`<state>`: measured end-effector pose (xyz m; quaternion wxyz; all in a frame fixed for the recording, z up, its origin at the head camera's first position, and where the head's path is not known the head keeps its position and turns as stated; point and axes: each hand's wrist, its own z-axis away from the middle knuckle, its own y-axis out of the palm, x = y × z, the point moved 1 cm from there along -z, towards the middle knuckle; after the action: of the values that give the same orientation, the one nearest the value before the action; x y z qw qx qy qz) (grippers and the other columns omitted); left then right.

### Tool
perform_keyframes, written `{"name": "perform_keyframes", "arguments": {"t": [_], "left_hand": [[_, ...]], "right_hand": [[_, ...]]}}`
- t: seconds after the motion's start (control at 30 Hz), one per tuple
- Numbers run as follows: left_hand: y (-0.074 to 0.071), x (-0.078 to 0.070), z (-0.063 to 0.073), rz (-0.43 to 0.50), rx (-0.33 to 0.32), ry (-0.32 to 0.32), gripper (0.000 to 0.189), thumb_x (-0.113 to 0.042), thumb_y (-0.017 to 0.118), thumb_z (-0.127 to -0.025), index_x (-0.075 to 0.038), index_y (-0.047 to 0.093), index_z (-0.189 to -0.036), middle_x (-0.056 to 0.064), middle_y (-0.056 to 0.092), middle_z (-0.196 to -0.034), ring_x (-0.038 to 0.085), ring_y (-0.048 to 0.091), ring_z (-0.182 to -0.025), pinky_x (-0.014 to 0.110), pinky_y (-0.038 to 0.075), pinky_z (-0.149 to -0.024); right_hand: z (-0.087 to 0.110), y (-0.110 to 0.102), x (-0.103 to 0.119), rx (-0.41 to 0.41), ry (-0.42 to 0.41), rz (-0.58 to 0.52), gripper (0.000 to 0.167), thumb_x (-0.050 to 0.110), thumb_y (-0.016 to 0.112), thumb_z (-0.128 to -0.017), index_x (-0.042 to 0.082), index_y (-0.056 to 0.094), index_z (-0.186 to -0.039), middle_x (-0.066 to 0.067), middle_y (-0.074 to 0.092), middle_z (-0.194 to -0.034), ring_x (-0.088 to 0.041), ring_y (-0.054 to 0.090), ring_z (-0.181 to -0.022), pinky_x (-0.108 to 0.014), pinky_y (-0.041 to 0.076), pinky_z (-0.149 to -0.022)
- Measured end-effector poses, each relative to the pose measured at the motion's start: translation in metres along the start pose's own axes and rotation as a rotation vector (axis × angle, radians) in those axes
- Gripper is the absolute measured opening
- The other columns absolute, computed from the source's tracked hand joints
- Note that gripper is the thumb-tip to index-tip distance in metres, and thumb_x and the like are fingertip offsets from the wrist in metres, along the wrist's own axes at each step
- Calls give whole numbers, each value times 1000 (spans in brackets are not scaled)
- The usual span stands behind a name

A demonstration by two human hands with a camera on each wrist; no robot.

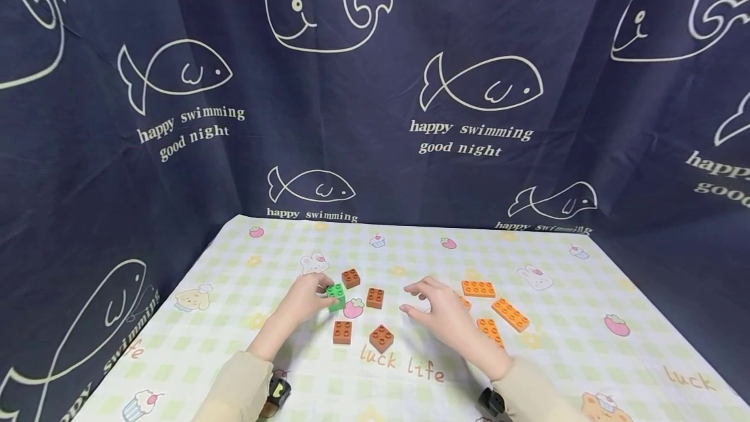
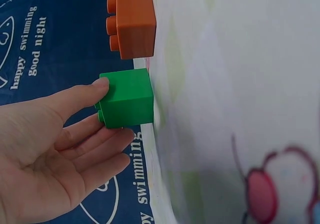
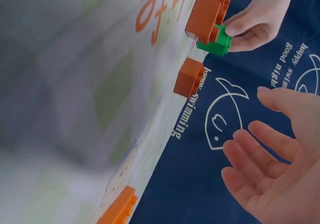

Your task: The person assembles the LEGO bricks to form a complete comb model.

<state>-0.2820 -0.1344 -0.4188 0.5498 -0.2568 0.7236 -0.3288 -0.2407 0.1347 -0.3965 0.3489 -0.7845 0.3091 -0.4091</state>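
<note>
My left hand (image 1: 307,301) pinches a green toy building brick (image 1: 336,297) between thumb and fingers. In the left wrist view the thumb lies on the near side of the green brick (image 2: 127,98), close to its studs. The brick appears to sit on the tablecloth. Several square brown bricks lie around it, one behind (image 1: 350,278) and another to its right (image 1: 375,297). My right hand (image 1: 439,311) hovers over the cloth with fingers relaxed and apart, holding nothing. In the right wrist view a gap shows between the thumb and fingers of that hand (image 3: 272,156).
Two more brown bricks lie nearer me, a square-on one (image 1: 342,332) and a turned one (image 1: 381,338). Right of my right hand are orange bricks (image 1: 478,288), some partly hidden by it. A dark curtain (image 1: 375,116) hangs behind the checked tablecloth (image 1: 410,253).
</note>
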Motion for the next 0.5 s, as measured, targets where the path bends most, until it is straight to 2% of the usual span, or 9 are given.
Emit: {"name": "perform_keyframes", "arguments": {"t": [0.17,0.5], "left_hand": [[0,2,1,34,1,-17,34,-10,78,-72,2,66,-101,13,69,-96,23,65,-86,37,56,-82],[-4,2,5,37,-8,-16,33,-11,78,-72,2,66,-101,13,68,-98,24,64,-87,38,55,-82]], "right_hand": [[0,6,4,37,-17,0,28,29,75,-78,16,69,-102,3,66,-95,-14,62,-84,-19,49,-65],[1,18,14,89,-51,-22,28,28,74,-79,11,69,-101,1,66,-93,-16,62,-81,-20,50,-64]]}}
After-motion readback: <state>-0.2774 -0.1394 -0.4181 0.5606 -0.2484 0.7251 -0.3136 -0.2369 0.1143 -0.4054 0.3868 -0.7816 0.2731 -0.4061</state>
